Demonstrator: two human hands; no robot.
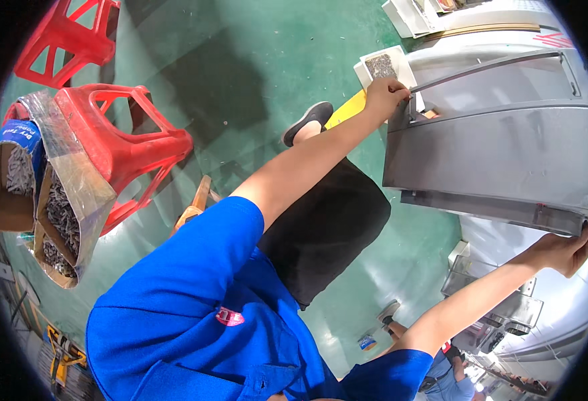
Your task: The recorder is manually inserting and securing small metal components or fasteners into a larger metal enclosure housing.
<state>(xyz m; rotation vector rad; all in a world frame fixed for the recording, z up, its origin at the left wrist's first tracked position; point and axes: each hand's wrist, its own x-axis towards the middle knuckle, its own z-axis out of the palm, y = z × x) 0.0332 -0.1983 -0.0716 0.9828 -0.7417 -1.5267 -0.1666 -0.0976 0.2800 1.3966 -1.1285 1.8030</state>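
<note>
A large grey sheet-metal housing (494, 150) fills the right side of the head view. It has a long rectangular opening edged by a narrow grey rim along its far part. My left hand (386, 99) is closed at the far left corner of this opening, thumb and fingers pinching the metal edge. My right hand (566, 252) is closed at the housing's near right corner, its fingertips pressed against the lower edge. What lies under those fingertips is partly hidden. Both arms are stretched out wide.
Red plastic stools (117, 134) stand at the left. Next to them, open cardboard boxes (60, 220) hold many small grey pieces. Beyond my left hand is a white bin (404, 63) of small parts. Another person (451, 377) is at the lower right, near metal units (508, 311). The floor (240, 80) is green.
</note>
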